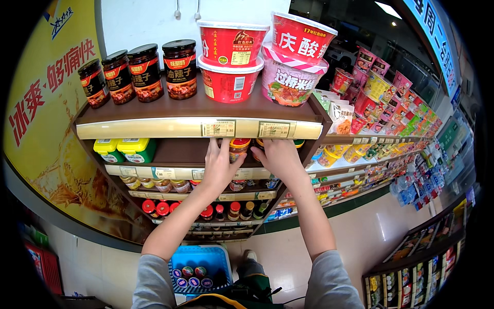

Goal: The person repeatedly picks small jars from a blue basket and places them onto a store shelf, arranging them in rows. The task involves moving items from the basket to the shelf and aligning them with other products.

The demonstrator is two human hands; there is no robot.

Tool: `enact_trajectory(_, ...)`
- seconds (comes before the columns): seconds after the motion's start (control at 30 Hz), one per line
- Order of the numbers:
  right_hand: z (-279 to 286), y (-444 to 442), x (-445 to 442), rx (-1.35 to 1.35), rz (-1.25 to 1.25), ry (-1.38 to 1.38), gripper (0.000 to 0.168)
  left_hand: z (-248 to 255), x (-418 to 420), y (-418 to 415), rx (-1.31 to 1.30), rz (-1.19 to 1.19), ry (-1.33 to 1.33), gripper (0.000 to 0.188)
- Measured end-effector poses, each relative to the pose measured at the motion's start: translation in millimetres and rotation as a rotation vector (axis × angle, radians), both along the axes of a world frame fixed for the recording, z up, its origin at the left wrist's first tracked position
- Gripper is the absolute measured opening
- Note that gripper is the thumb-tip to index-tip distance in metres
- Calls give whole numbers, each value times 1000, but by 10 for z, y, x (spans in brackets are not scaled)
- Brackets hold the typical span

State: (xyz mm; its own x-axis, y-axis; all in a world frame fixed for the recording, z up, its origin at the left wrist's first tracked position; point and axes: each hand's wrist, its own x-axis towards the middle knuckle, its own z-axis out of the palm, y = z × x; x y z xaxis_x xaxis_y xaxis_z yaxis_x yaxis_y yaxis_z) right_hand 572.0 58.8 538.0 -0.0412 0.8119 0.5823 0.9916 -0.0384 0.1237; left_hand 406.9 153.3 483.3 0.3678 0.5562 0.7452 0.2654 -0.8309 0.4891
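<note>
Both my hands reach into the second shelf from the top, under the price rail. My left hand is at the left side of a jar with a red and yellow lid, its thumb across the jar's lower front. To the right, my right hand largely covers another jar, with the thumb pointing left. The upper rail hides the fingertips of both hands, so whether either one grips a jar is unclear. Green tubs with yellow lids stand at the left of this shelf.
Dark-lidded chilli oil jars and stacked red instant noodle bowls line the top shelf. Lower shelves hold jars and bottles. On the floor, a blue basket contains several round-topped containers. Snack shelves run along the right.
</note>
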Motion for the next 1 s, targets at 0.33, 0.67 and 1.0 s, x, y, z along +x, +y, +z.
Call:
enact_trajectory(0.33, 61, 9, -113, 6, -98, -16, 40, 83, -72, 7, -107, -80, 36, 69)
enact_trajectory(0.67, -60, -45, -483, 14, 41, -51, 70, 41, -309, -20, -93, -245, 107, 71)
enact_trajectory(1.0, -216, -189, -859, 52, 44, 43, 79, -151, -621, -285, 18, -301, 4, 71)
